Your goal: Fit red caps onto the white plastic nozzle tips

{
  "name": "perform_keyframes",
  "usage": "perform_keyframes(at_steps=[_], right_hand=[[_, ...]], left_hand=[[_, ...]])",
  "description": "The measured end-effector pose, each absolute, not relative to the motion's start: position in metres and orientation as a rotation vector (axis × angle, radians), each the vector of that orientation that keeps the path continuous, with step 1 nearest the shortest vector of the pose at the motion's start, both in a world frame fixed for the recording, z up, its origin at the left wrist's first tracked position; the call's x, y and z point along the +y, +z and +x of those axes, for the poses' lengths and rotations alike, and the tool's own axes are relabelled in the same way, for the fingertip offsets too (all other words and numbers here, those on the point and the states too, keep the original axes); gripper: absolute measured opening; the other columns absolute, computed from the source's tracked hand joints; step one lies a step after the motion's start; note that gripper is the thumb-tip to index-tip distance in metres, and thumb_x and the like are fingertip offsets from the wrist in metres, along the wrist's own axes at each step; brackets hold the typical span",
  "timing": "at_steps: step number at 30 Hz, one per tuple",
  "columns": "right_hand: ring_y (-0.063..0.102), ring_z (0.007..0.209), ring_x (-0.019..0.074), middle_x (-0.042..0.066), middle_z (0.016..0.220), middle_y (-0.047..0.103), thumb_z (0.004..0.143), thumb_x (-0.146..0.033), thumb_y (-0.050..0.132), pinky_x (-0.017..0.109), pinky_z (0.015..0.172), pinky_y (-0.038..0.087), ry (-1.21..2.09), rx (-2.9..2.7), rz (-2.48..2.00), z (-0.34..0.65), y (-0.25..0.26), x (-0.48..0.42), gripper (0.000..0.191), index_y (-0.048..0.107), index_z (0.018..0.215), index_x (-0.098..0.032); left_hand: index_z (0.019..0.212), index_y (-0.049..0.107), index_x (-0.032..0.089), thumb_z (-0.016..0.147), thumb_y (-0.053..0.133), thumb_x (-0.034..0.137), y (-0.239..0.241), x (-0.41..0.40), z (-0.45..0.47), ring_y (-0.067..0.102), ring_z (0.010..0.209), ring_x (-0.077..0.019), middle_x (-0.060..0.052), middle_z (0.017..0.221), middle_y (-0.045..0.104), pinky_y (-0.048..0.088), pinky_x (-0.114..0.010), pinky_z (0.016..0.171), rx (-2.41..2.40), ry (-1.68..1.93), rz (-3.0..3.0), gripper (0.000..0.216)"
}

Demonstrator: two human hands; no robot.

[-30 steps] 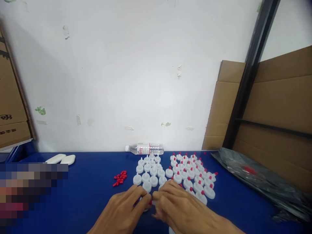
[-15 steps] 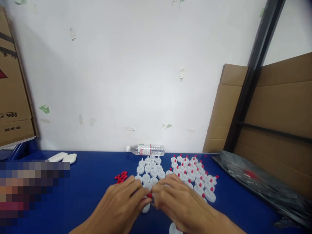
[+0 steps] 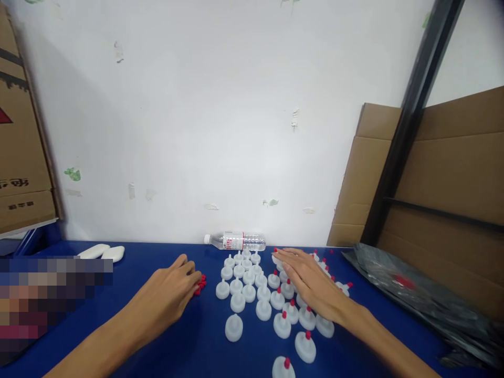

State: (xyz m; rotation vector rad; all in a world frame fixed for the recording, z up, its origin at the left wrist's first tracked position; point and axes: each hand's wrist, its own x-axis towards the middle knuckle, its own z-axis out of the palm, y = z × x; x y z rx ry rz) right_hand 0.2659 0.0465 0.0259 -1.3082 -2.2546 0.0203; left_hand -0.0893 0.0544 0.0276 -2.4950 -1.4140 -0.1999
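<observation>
My left hand (image 3: 169, 294) rests on the blue table (image 3: 118, 320) with its fingers curled over a small pile of red tips (image 3: 200, 282); what they pinch is hidden. My right hand (image 3: 311, 281) lies flat, fingers stretched, over the group of white caps with red tips (image 3: 291, 312). Between the hands stand white caps without tips (image 3: 240, 278), and one stands alone nearer me (image 3: 233, 327).
A clear water bottle (image 3: 236, 241) lies against the white wall. Two white oval pieces (image 3: 102, 252) sit at the far left. A black plastic bag (image 3: 417, 294) and cardboard boxes (image 3: 444, 184) stand at the right, another box (image 3: 19, 147) at the left.
My hands were pressed together over a cap near me; they have parted. The left went to the red tips, the right out over the tipped caps.
</observation>
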Motion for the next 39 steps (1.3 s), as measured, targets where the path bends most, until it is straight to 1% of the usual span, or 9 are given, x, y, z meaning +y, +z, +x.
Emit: perform_keyframes(at_steps=[4, 8, 11, 16, 18, 21, 23, 32, 39], right_hand=[[0.039, 0.152, 0.0325, 0.009, 0.156, 0.053, 0.112, -0.049, 0.026, 0.065, 0.124, 0.028, 0.078, -2.366, -1.353, 0.268, 0.022, 0.049, 0.057, 0.056, 0.151, -0.019], [0.032, 0.155, 0.0325, 0.008, 0.159, 0.050, 0.112, -0.053, 0.024, 0.065, 0.126, 0.022, 0.122, -2.427, -1.384, 0.269, 0.021, 0.050, 0.059, 0.052, 0.154, -0.021], [0.031, 0.156, 0.0333, 0.006, 0.160, 0.050, 0.112, -0.052, 0.024, 0.065, 0.127, 0.020, 0.145, -2.451, -1.391, 0.270, 0.020, 0.051, 0.059, 0.051, 0.154, -0.022], [0.035, 0.153, 0.0340, 0.008, 0.154, 0.057, 0.113, -0.046, 0.026, 0.065, 0.125, 0.021, 0.116, -2.428, -1.378, 0.269, 0.026, 0.048, 0.054, 0.056, 0.149, -0.020], [0.038, 0.150, 0.0324, 0.008, 0.149, 0.061, 0.112, -0.044, 0.029, 0.062, 0.123, 0.027, 0.091, -2.386, -1.359, 0.267, 0.033, 0.044, 0.049, 0.060, 0.144, -0.022], [0.047, 0.139, 0.0309, 0.007, 0.130, 0.071, 0.109, -0.042, 0.044, 0.055, 0.115, 0.037, 0.061, -2.362, -1.251, 0.261, 0.041, 0.036, 0.035, 0.071, 0.124, -0.025], [0.052, 0.131, 0.0306, 0.006, 0.117, 0.074, 0.105, -0.039, 0.055, 0.053, 0.114, 0.038, 0.045, -2.397, -1.154, 0.255, 0.041, 0.032, 0.025, 0.075, 0.112, -0.026], [0.052, 0.128, 0.0272, 0.003, 0.111, 0.068, 0.099, -0.034, 0.069, 0.053, 0.119, 0.032, 0.133, -2.457, -1.107, 0.241, 0.024, 0.023, 0.012, 0.076, 0.108, -0.029], [0.057, 0.116, 0.0256, 0.002, 0.107, 0.068, 0.095, -0.025, 0.075, 0.049, 0.107, 0.043, 0.193, -2.424, -1.082, 0.235, 0.026, 0.021, 0.007, 0.073, 0.100, -0.027]], left_hand=[[0.102, 0.072, 0.020, 0.103, 0.049, 0.016, 0.021, 0.054, -0.086, 0.059, 0.103, -0.0286, -0.010, 0.103, 0.069, 0.049, -0.034, 0.070, -1.449, -0.161, -2.523, 0.024], [0.109, 0.072, 0.016, 0.101, 0.051, 0.015, 0.020, 0.052, -0.082, 0.060, 0.106, -0.0335, -0.013, 0.108, 0.069, 0.053, -0.040, 0.072, -1.498, -0.089, -2.512, 0.022], [0.109, 0.072, 0.015, 0.101, 0.050, 0.013, 0.022, 0.051, -0.079, 0.061, 0.106, -0.0336, -0.014, 0.109, 0.069, 0.054, -0.041, 0.072, -1.519, -0.043, -2.507, 0.023], [0.108, 0.071, 0.015, 0.103, 0.046, 0.011, 0.022, 0.051, -0.079, 0.062, 0.107, -0.0333, -0.014, 0.109, 0.069, 0.055, -0.040, 0.072, -1.520, 0.000, -2.505, 0.027], [0.107, 0.071, 0.015, 0.103, 0.045, 0.010, 0.020, 0.052, -0.079, 0.062, 0.107, -0.0330, -0.014, 0.109, 0.069, 0.055, -0.039, 0.072, -1.520, 0.012, -2.506, 0.027], [0.106, 0.071, 0.015, 0.104, 0.045, 0.010, 0.016, 0.055, -0.080, 0.063, 0.104, -0.0315, -0.013, 0.109, 0.068, 0.054, -0.037, 0.070, -1.515, 0.010, -2.507, 0.026], [0.106, 0.070, 0.016, 0.104, 0.044, 0.011, 0.014, 0.057, -0.080, 0.063, 0.102, -0.0300, -0.012, 0.108, 0.067, 0.053, -0.036, 0.069, -1.508, -0.006, -2.508, 0.027], [0.101, 0.067, 0.019, 0.106, 0.040, 0.012, 0.005, 0.055, -0.082, 0.062, 0.099, -0.0266, -0.009, 0.104, 0.066, 0.047, -0.032, 0.066, -1.422, -0.105, -2.546, 0.029], [0.100, 0.063, 0.021, 0.102, 0.043, 0.017, 0.011, 0.043, -0.073, 0.064, 0.083, -0.0222, -0.006, 0.101, 0.063, 0.044, -0.033, 0.064, -1.384, -0.284, -2.543, 0.020]])
